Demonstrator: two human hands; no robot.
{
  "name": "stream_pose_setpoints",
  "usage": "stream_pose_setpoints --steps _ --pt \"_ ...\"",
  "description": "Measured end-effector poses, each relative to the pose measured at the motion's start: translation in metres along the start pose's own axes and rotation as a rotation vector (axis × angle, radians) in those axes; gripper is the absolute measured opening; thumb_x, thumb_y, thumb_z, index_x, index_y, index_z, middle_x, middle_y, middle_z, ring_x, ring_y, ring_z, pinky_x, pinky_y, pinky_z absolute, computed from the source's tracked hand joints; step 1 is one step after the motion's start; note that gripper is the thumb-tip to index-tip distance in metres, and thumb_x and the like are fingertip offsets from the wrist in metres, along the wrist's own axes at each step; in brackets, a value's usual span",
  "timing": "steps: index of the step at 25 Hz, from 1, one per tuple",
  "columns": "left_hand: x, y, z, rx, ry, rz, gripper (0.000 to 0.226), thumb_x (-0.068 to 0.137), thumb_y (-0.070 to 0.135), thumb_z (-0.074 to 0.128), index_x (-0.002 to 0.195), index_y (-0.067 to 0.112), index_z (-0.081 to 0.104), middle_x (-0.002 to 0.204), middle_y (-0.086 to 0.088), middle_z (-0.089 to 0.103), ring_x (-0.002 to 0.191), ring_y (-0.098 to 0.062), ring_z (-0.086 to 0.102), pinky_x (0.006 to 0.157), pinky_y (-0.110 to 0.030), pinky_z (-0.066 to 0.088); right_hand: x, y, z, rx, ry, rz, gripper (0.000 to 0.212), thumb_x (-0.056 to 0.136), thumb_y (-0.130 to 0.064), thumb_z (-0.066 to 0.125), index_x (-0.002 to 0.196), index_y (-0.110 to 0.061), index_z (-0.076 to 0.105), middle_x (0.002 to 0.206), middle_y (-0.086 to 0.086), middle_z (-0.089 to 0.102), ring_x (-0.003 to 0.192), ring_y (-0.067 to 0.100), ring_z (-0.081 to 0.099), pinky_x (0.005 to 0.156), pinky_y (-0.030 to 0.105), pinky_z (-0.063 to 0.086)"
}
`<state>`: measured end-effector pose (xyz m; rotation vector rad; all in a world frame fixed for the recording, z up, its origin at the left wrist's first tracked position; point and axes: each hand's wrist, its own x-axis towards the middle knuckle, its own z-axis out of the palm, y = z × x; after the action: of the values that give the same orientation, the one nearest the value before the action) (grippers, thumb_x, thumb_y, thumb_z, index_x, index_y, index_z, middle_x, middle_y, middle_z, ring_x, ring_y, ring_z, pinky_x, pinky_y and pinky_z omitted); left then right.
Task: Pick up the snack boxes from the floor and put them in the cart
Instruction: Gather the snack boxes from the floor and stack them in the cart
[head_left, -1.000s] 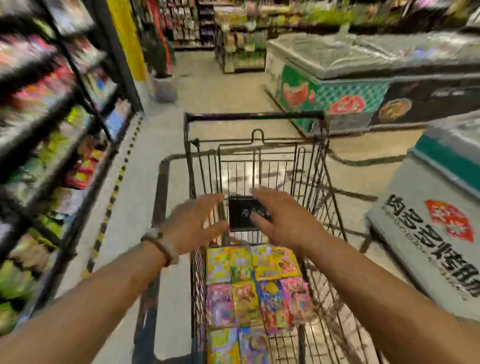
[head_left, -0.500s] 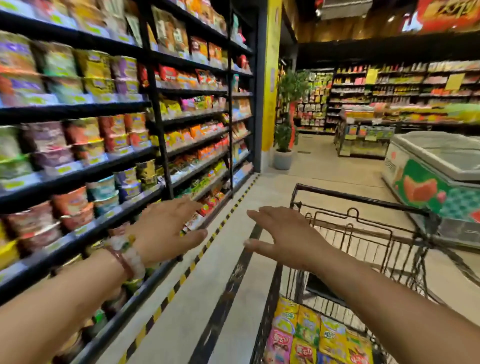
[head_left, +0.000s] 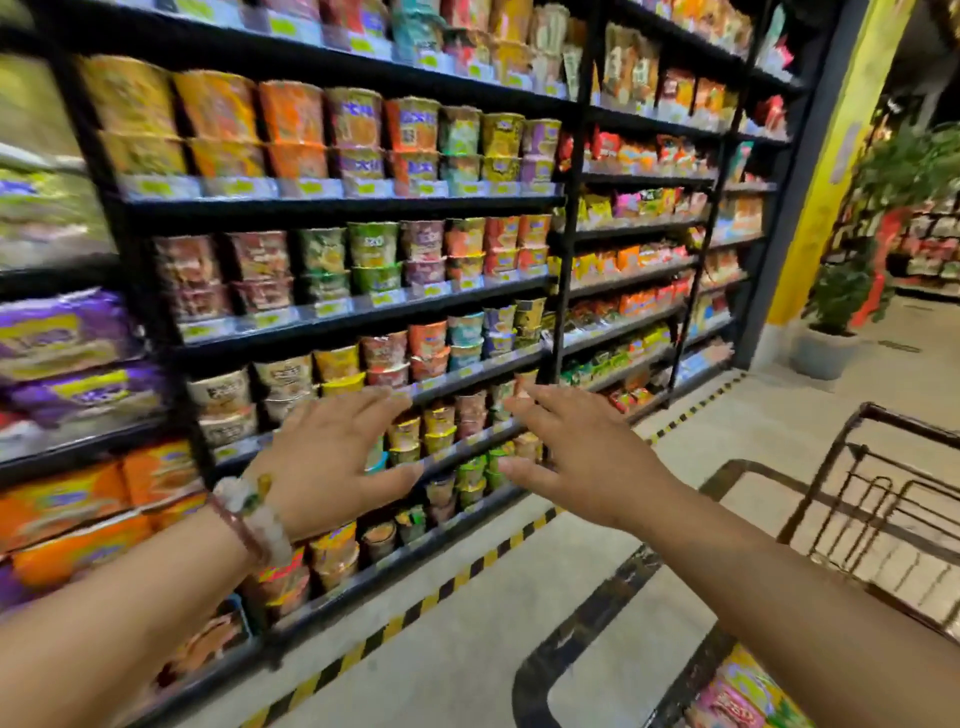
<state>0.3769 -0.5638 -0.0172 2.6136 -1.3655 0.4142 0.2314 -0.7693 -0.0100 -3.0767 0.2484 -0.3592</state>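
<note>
Hovering empty over the aisle: left hand (head_left: 332, 457) at 9 o'clock of centre, right hand (head_left: 587, 457) at 3 o'clock, set apart, fingers straight and spread, neither holding anything.

Item: snack boxes (head_left: 743, 696), colourful, lying flat inside the cart (head_left: 883, 499) at 5 o'clock; only a corner of the load shows.

Item: floor (head_left: 467, 639), pale, with a black-and-yellow striped line (head_left: 415, 605) along the foot of the shelves (head_left: 363, 208); no boxes visible on the stretch in view.

Status, judged: part of the load is already in the cart. Whether any boxes remain on the floor cannot be told.
</note>
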Motion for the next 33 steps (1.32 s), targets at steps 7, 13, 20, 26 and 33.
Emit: stream_pose_setpoints --steps 7,13,20,26,33 --pt "-0.147 -0.127 -0.049 0.089 0.059 -0.244 0.095 0.062 0.076 0.015 0.143 0.032 0.037 0.150 0.005 0.035 0.137 -0.018 0.032 0.107 -0.038 0.025 0.056 -0.182 0.016 0.069 -0.009 -0.289 0.068 0.093 -0.063 0.030 0.151 -0.035 0.012 0.157 -0.004 0.015 0.143 0.018 0.010 0.116 0.038 0.010" --pt "-0.314 -0.242 -0.100 0.181 0.057 -0.495 0.094 0.065 0.075 0.019 0.140 0.025 0.044 0.147 -0.002 0.041 0.134 -0.023 0.038 0.107 -0.042 0.030 0.086 -0.387 0.049 0.213 0.013 -0.563 0.068 0.092 -0.062 0.034 0.151 -0.032 0.018 0.156 -0.002 0.021 0.143 0.016 0.014 0.114 0.032 0.010" --pt "-0.501 -0.322 -0.163 0.311 0.059 -0.821 0.092 0.069 0.077 0.020 0.140 0.025 0.045 0.144 -0.002 0.045 0.131 -0.023 0.042 0.103 -0.043 0.033 0.095 -0.596 0.077 0.307 -0.027 -0.905 0.064 0.094 -0.058 0.036 0.150 -0.032 0.020 0.155 -0.003 0.024 0.141 0.017 0.019 0.112 0.030 0.014" --pt "-0.611 -0.366 -0.185 0.378 0.080 -1.108 0.095 0.065 0.074 0.018 0.140 0.022 0.044 0.145 -0.002 0.044 0.132 -0.023 0.042 0.105 -0.040 0.032 0.113 -0.744 0.107 0.340 -0.111 -1.167 0.076 0.082 -0.072 0.018 0.149 -0.036 0.023 0.153 -0.004 0.029 0.140 0.018 0.023 0.112 0.034 0.019" --pt "-0.701 -0.466 -0.187 0.493 0.095 -1.279 0.085 0.079 0.075 0.026 0.126 0.012 0.060 0.126 -0.012 0.061 0.112 -0.032 0.060 0.089 -0.048 0.047 0.167 -0.914 0.148 0.365 -0.164 -1.373 0.104 0.065 -0.085 -0.005 0.150 -0.033 0.023 0.156 -0.004 0.026 0.142 0.016 0.022 0.114 0.034 0.018"
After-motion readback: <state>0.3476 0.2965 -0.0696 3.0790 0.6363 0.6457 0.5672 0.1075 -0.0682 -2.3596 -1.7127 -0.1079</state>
